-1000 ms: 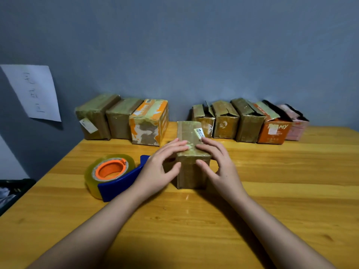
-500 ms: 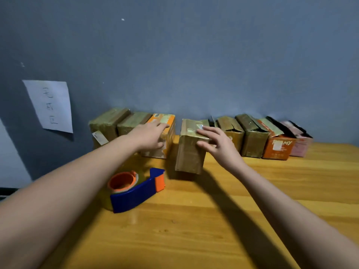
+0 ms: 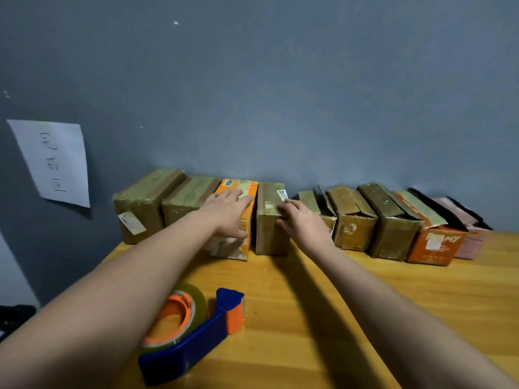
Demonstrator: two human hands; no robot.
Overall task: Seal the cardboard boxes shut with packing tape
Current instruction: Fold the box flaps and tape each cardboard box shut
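Tape-wrapped brown box (image 3: 271,220) stands upright; white label on top.

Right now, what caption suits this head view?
Both hands set a taped brown box into the row by the wall; tape dispenser lies nearer.

Boxes (image 3: 351,220) stood in a row along the wall (image 3: 280,94) at the table's (image 3: 309,304) back | taped box (image 3: 271,220) fourth from left, between left hand (image 3: 229,213) and right hand (image 3: 302,223) | tape dispenser (image 3: 191,338) lay nearer, front-left | paper sheet (image 3: 53,161) hung on wall, far left.
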